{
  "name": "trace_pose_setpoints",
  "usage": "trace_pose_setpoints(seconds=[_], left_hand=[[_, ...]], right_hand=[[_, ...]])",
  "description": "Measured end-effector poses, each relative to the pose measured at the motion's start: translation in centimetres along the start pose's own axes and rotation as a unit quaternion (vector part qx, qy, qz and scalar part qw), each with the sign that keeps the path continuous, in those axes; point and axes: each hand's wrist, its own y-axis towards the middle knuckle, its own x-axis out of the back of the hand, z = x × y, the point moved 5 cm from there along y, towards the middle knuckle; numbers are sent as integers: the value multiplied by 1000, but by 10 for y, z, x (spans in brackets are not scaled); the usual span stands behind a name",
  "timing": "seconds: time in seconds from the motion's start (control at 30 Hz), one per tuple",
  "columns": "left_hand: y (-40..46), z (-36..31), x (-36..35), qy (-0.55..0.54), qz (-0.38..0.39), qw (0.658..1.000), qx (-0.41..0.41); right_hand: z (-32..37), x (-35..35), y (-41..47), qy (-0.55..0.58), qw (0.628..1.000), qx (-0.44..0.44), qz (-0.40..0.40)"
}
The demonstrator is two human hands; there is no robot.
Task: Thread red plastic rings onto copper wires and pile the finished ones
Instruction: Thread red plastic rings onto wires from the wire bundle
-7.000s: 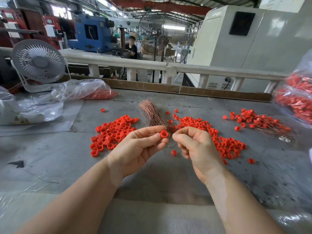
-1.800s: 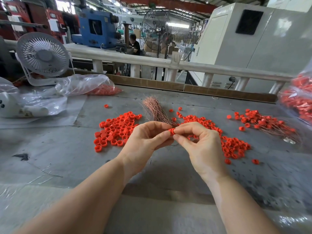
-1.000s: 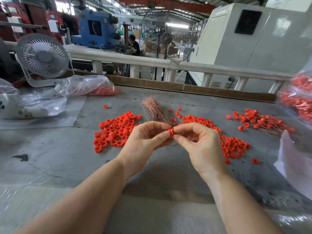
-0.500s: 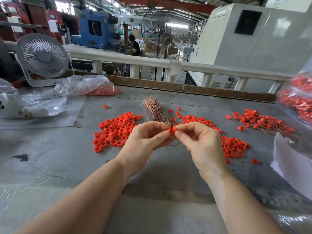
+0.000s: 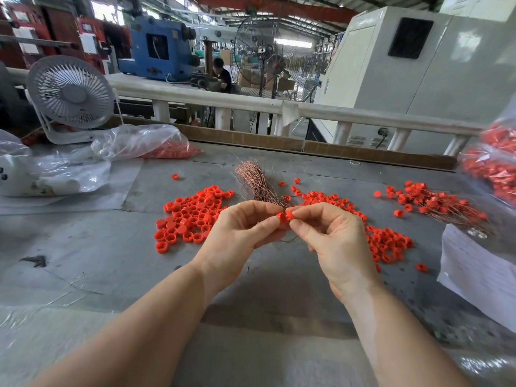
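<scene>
Red rings (image 5: 285,216) sit pinched between the left hand (image 5: 240,236) and right hand (image 5: 332,241) above mid-table. Finished ones (image 5: 438,203) lie toward the right edge; many loose rings (image 5: 192,216) and a copper wire bundle (image 5: 255,182) remain.

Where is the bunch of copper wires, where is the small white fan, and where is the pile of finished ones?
bunch of copper wires (image 5: 255,181), head view, middle of the strands
small white fan (image 5: 73,92), head view, centre hub
pile of finished ones (image 5: 435,201), head view, middle of the heap
</scene>
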Motion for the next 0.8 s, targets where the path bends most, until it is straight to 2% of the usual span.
trace_pose_setpoints(seconds=[0.43, 0.8], left_hand=[[0, 0, 1, -4, 2, 1000, 4], [0, 0, -1, -9, 0, 1000, 8]], right_hand=[[10, -1, -4, -90, 993, 72, -8], [13, -2, -5, -110, 990, 90, -10]])
